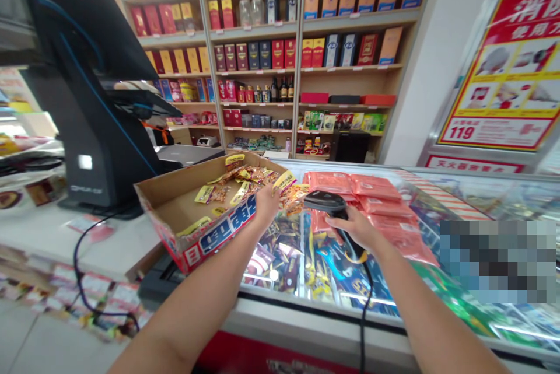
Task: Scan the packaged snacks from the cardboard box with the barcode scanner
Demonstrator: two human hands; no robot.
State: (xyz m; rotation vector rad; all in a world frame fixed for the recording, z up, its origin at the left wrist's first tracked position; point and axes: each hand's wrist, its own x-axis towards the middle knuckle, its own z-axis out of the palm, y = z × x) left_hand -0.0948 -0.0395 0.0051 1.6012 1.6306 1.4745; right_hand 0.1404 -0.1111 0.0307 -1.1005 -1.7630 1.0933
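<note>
Nearest the camera: left forearm and right forearm, reaching in from the bottom edge over the front rail of a glass-topped chest freezer. Left hand is at the edge of a cut-down printed cardboard carton, fingers pressed together against yellow-headed snack sachets; can't tell if it's pinching one, since the fingertips blend into the packets. Right hand is wrapped round the grip of a black handheld barcode scanner, fingers curled, thumb side up. The scanner's black cable drops over the freezer rail. Carton sits tilted at the gap between the white counter and the freezer, sachets loose inside, some spilling over its far lip. Pink-red packs are piled on the glass just right of the scanner, with bagged snacks under it. Left, a black POS terminal blocks part of the view. Behind are wooden shelves of boxed bottles, and to the right a red-and-yellow safety poster. Lower right is a pixelated patch hiding whatever's there. Sachet text is too blurred to read.
</note>
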